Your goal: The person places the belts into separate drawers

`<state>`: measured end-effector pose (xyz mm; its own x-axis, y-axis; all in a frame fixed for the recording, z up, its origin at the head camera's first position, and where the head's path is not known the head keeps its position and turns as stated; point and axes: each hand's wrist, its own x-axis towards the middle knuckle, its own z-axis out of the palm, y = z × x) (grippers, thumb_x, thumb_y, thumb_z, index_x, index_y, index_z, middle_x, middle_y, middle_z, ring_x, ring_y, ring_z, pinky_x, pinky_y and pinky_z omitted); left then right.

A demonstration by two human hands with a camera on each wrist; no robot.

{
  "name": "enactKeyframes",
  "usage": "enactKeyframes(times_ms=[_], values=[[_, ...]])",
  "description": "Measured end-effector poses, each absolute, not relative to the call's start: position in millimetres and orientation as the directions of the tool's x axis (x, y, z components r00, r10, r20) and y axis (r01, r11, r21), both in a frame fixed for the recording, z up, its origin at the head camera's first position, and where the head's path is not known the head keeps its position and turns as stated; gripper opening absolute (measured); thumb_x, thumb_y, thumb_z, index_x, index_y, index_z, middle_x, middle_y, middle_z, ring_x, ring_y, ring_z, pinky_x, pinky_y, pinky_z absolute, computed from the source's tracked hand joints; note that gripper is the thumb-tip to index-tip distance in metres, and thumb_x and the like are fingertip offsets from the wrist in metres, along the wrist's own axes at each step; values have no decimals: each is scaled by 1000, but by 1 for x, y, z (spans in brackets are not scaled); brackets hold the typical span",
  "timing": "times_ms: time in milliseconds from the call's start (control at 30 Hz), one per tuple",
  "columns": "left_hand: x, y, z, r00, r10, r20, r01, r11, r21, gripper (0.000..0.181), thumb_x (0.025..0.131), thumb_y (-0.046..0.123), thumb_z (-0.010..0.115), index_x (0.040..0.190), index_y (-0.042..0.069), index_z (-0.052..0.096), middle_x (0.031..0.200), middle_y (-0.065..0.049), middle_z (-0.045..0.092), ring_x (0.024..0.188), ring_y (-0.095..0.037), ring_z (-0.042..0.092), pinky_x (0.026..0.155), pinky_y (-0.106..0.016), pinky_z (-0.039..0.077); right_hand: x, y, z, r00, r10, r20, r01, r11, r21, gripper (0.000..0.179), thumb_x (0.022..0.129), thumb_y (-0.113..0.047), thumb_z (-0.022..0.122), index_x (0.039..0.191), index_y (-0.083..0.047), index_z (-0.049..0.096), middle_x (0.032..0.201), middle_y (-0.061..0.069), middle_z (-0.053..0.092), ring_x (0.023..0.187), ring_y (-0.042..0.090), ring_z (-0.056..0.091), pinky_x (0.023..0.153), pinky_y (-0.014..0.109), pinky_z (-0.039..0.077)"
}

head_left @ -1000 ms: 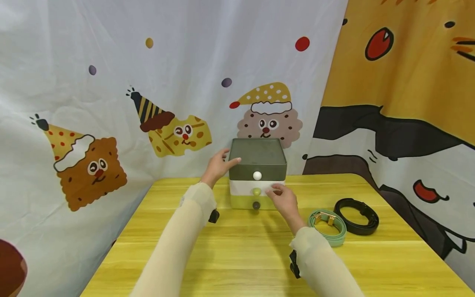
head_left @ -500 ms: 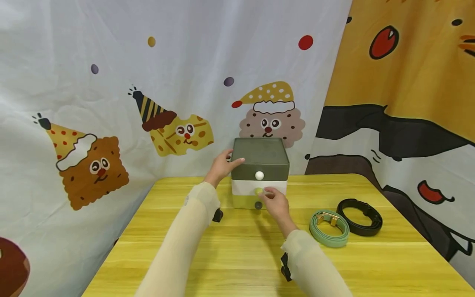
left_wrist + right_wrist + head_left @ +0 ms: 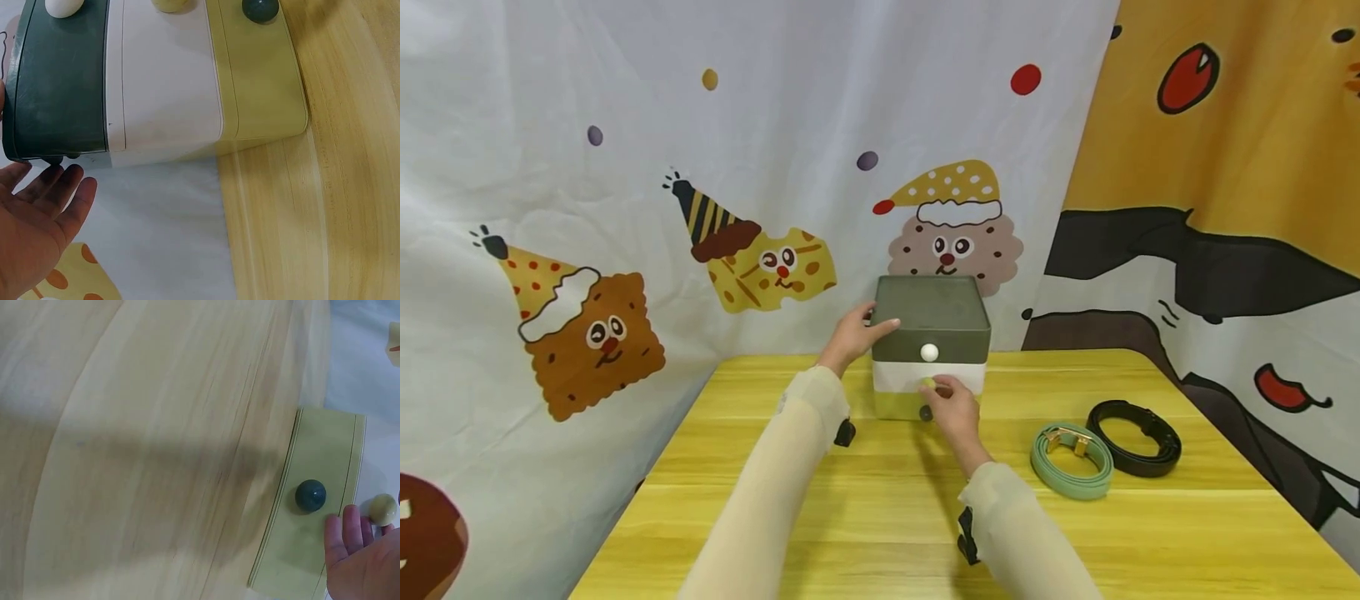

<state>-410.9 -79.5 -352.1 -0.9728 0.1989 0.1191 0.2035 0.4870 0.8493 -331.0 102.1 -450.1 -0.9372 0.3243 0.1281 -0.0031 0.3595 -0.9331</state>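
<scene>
A small three-tier drawer box stands at the back of the table, its tiers dark green, white and yellow-green from top to bottom. My left hand rests on its upper left corner, thumb over the top and nearly straight fingers against the side. With thumb and forefinger my right hand pinches the light green knob of the white middle drawer. Its other fingers extend beside the dark knob of the bottom drawer. Above sits a white knob on the top drawer. All drawers look closed.
To the right on the wooden table lie a coiled mint-green belt with a gold buckle and a coiled black belt, side by side. Behind the box hangs a cartoon-printed cloth.
My right hand has moved left from the front of the white drawer to its knob and taken hold of it. The left hand stays on the box corner. The view has shifted slightly.
</scene>
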Motion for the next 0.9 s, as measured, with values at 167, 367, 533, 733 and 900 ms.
enactKeyframes(times_ms=[167, 367, 533, 733, 900], values=[[-411, -79, -351, -974, 194, 115, 197, 486, 852, 85, 91, 54, 66, 157, 14, 31, 156, -12, 36, 140, -32, 37, 109, -50, 38, -337, 102, -452, -924, 358, 137, -5, 348, -938, 33, 89, -26, 76, 114, -6, 69, 110, 16, 69, 104, 30, 64, 85, 44, 53], [-411, -79, -351, -977, 193, 94, 178, 488, 855, 85, 91, 53, 67, 157, 14, 30, 156, -12, 35, 141, -32, 35, 109, -50, 38, -342, 102, -456, -917, 378, 130, -4, 316, -949, 25, 88, -23, 77, 106, -5, 70, 100, 13, 72, 88, 27, 69, 72, 36, 56], [-411, -78, -350, -981, 182, 74, 156, 490, 858, 85, 91, 54, 67, 158, 17, 29, 158, -11, 33, 143, -32, 33, 110, -51, 36, -345, 105, -456, -924, 361, 124, -17, 286, -958, 23, 88, -21, 77, 104, -6, 70, 98, 13, 73, 81, 24, 71, 65, 28, 54], [-412, -76, -351, -981, 180, 71, 152, 489, 859, 86, 91, 53, 67, 158, 16, 28, 158, -11, 32, 143, -32, 32, 110, -51, 36, -346, 107, -456, -927, 349, 135, -39, 269, -962, 23, 87, -21, 78, 102, -5, 70, 96, 14, 73, 78, 24, 71, 62, 25, 52], [-412, -75, -352, -981, 174, 82, 159, 492, 856, 85, 91, 53, 67, 158, 15, 29, 158, -10, 33, 142, -31, 33, 110, -50, 38, -346, 109, -458, -933, 334, 136, -46, 262, -964, 23, 87, -20, 79, 102, -4, 70, 96, 15, 72, 79, 25, 71, 60, 23, 51]])
